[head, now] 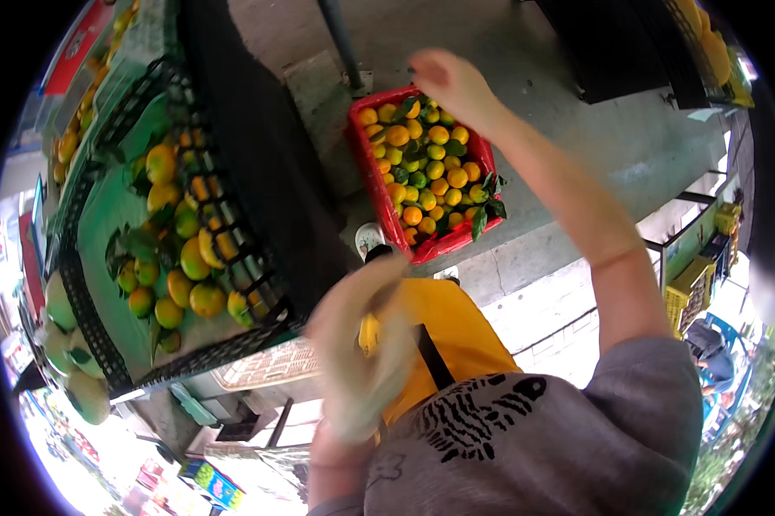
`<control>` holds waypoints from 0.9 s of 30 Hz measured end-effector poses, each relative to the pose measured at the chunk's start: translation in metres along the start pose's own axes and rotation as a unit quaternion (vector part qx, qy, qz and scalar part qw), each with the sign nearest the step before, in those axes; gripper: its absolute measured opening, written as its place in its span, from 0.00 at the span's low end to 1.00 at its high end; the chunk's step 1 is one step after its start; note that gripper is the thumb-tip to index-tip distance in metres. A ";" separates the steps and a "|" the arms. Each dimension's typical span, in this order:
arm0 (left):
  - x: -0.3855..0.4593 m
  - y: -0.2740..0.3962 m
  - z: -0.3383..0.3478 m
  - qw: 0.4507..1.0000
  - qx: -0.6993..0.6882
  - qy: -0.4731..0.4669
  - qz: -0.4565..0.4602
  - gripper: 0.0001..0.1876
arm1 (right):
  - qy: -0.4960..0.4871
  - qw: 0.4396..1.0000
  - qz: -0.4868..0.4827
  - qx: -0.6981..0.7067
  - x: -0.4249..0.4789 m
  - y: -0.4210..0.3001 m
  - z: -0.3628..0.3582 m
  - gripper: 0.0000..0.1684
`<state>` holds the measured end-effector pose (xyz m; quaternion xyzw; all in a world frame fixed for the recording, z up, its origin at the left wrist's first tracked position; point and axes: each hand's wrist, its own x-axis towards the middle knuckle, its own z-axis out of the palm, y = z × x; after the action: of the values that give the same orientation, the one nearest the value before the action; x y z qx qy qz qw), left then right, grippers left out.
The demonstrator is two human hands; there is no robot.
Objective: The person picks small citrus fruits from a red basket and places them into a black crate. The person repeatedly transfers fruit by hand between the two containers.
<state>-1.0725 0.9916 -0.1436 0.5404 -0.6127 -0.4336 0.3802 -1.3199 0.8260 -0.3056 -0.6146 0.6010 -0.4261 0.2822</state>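
My right hand (448,80) reaches over the far edge of a red plastic-lined crate (377,184) on the floor. Its fingers are curled, and I cannot tell whether they hold anything. Yellow, orange and green mandarins (435,169) fill the crate, some with leaves attached. My left hand (361,348) is blurred by motion, in front of my yellow apron (468,322). The fingers look bent, and a yellow patch shows between them; whether it is a fruit or the apron is unclear. Left of that hand, a black mesh crate (81,309) with green lining holds more leafy mandarins (194,258).
Dark cloth (265,142) hangs below the fruit stand at my left. A metal post (341,42) stands behind the red crate. White clogs (369,240) show at its near side. Large pale green fruits (81,374) sit at the far left. A person (713,351) is at the far right.
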 end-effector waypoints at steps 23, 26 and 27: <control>0.275 -0.419 0.229 0.564 0.772 -0.194 0.220 0.47 | -0.112 0.902 0.303 -0.287 -0.083 0.331 0.127 0.39; 0.276 -0.402 0.234 0.569 0.770 -0.259 0.128 0.52 | -0.096 0.910 0.361 -0.183 -0.070 0.319 0.127 0.36; 0.277 -0.401 0.234 0.584 0.760 -0.257 0.121 0.52 | -0.078 0.920 0.365 -0.122 -0.072 0.319 0.133 0.38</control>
<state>-1.1931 0.7291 -0.6002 0.4193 -0.8506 0.1199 -0.2936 -1.3580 0.8367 -0.6561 -0.4138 0.8070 -0.1672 0.3868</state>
